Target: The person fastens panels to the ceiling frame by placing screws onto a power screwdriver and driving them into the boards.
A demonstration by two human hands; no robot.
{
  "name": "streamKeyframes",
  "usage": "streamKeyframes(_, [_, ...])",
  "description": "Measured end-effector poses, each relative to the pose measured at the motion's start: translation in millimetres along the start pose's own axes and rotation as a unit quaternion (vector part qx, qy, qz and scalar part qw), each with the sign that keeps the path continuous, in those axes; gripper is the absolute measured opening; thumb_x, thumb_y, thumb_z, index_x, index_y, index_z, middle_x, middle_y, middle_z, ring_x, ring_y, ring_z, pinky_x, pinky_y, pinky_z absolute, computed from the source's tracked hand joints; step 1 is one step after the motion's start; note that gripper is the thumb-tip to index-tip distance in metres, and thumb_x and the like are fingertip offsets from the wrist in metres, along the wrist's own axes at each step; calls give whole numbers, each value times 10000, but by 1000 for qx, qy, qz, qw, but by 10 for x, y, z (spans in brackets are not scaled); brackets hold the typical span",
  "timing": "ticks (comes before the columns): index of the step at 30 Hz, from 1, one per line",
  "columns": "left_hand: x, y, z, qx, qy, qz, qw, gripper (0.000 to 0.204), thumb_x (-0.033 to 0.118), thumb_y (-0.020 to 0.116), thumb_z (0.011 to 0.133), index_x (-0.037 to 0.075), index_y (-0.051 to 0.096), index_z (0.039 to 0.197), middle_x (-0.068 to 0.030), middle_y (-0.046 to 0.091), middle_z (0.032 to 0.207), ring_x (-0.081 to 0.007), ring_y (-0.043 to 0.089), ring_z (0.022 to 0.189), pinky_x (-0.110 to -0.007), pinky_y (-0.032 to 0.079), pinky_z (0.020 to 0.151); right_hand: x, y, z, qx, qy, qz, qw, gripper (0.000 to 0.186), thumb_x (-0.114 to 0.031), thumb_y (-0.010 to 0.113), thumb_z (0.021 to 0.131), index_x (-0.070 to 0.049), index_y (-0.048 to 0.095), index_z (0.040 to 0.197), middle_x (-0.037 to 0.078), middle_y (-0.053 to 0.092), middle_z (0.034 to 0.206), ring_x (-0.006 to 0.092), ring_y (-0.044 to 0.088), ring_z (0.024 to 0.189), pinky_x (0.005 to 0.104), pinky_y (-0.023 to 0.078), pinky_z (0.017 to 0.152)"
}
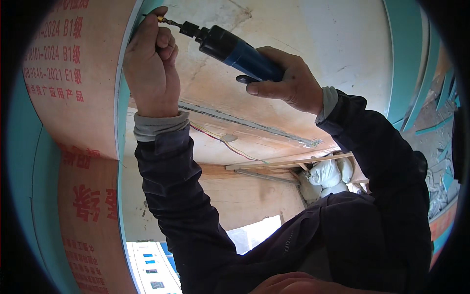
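The power driver (240, 54) is the thing from which all places are told here. Its body is blue and black, and its long axis runs slantwise, from the right hand (290, 81) at its rear end to the left hand (154, 68) at its bit end. The right hand is closed firmly around the rear of the body, with the thumb lying along the lower side.

The left hand is raised and its fingers are curled beside the yellow tip (160, 19) of the drill bit (171, 22). It is nearer to this tip than the right hand is. Whether these fingers pinch something small, one cannot tell, because they cover the place.

The printed board (58, 49) with red marks lies to the left of the driver, and the bit points toward its edge; contact cannot be judged. Below the driver are thin coloured wires (230, 143) and, farther to the right, white sacks (325, 174).
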State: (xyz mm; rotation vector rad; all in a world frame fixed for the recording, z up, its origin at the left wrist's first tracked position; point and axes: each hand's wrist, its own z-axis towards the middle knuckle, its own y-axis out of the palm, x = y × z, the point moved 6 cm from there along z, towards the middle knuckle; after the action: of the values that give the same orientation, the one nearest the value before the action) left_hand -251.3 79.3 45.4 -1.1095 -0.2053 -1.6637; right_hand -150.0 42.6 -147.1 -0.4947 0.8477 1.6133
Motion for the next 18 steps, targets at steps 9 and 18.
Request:
streamKeyframes(9, [-64,-965,-645,87,-147,-206,963,506,418,536,949,-20,526,1203,51,315,619,-52,258,546,-199,213,452,29,-35,39,16,21,-1,1000,568,-302,785,780,-10,541,1201,100,637,976,176,629,867,284,508,806])
streamKeyframes(18, [-186,-1877,-1048,224,-130,-198,945,433,377,600,917,-10,559,1105,53,297,592,-53,234,518,-204,205,445,49,77,176,8,-6,24,1000,572,-315,788,773,-15,544,1194,97,636,995,176,623,886,287,502,818])
